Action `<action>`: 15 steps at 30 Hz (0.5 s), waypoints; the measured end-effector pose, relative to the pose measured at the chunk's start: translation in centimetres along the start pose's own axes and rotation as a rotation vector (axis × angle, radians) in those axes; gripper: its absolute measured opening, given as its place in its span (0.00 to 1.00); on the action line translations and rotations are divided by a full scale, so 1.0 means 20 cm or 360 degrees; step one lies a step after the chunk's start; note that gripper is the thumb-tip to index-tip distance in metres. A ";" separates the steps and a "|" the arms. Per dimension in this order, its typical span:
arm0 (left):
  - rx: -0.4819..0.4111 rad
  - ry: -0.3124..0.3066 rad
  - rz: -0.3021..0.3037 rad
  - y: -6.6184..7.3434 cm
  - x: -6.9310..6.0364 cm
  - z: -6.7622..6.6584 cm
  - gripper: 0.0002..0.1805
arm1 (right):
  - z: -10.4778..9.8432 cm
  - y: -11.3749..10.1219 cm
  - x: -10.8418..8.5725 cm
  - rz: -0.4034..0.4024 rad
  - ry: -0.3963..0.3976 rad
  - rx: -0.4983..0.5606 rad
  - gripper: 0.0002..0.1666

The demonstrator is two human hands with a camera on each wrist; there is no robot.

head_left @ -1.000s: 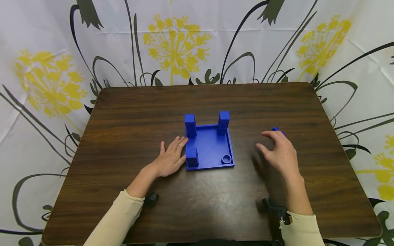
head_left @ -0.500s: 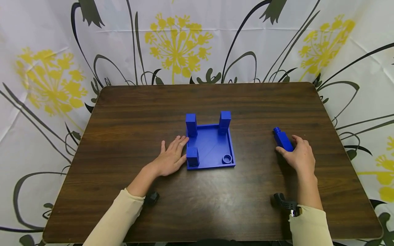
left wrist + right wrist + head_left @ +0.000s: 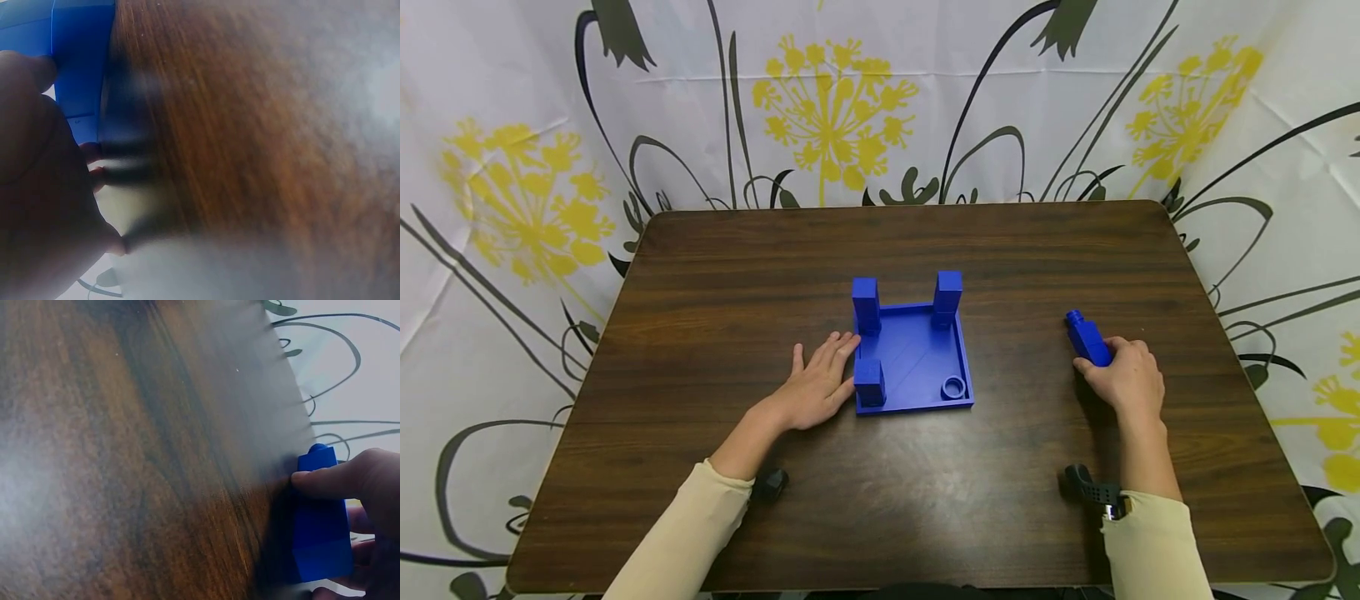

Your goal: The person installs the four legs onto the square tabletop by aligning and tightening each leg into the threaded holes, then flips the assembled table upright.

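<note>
A shallow blue square tray-like base (image 3: pixel 917 354) lies mid-table. Square blue legs stand at three corners: far left (image 3: pixel 866 307), far right (image 3: pixel 947 298) and near left (image 3: pixel 869 383). At the near-right corner is a round socket (image 3: pixel 952 387). My left hand (image 3: pixel 811 390) rests flat on the table with spread fingers, its fingertips touching the base's left side. On the right, my right hand (image 3: pixel 1127 377) pinches a loose blue leg (image 3: pixel 1087 340) between thumb and fingers. This leg has a narrow round peg at its far end; the right wrist view also shows its square body (image 3: pixel 322 528).
The brown wood-grain table (image 3: pixel 760 258) has rounded corners. Behind it and at its sides hangs a white curtain (image 3: pixel 685 92) with yellow and grey flowers. A black wrist mount (image 3: pixel 1093 490) sits at the right cuff, with another (image 3: pixel 771 483) by the left.
My right hand has moved right and toward me, closing its thumb and fingers on the loose leg's near end. The left hand and the base have stayed put.
</note>
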State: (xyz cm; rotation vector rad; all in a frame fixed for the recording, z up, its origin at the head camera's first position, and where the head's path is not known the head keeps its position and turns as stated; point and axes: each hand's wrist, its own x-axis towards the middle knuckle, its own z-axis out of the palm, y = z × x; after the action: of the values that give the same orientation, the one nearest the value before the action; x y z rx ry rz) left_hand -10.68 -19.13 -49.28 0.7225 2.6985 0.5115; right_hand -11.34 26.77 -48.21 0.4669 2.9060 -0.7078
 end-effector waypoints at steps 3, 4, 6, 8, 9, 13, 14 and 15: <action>-0.0005 0.0000 0.0000 0.00 0.00 0.00 0.36 | 0.00 0.00 0.00 0.0010 0.0003 0.0019 0.39; -0.0006 0.0000 -0.0003 0.00 0.00 0.00 0.36 | 0.00 0.00 0.00 0.0012 0.0004 0.0026 0.39; -0.0006 0.0000 -0.0006 0.00 0.00 0.00 0.35 | -0.01 0.00 -0.01 0.0026 0.0007 0.0045 0.38; -0.0007 0.0003 -0.0009 0.00 0.00 0.00 0.35 | -0.01 0.00 0.00 0.0042 0.0013 0.0058 0.37; -0.0009 0.0003 -0.0009 0.00 0.00 0.00 0.35 | -0.01 0.00 0.00 0.0051 0.0016 0.0061 0.36; -0.0016 0.0006 -0.0006 0.01 0.00 0.00 0.36 | -0.01 0.01 0.00 0.0087 0.0028 0.0071 0.35; -0.0017 0.0007 -0.0005 0.01 0.00 0.00 0.36 | -0.01 0.01 -0.01 0.0098 0.0031 0.0074 0.35; -0.0018 0.0007 -0.0005 0.01 0.00 0.00 0.36 | -0.01 0.01 -0.01 0.0110 0.0037 0.0079 0.35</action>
State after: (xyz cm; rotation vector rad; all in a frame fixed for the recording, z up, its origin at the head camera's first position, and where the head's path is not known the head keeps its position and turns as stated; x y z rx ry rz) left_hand -10.57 -19.06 -49.18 0.7145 2.6983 0.5280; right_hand -11.16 26.95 -48.12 0.5813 2.8836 -0.7714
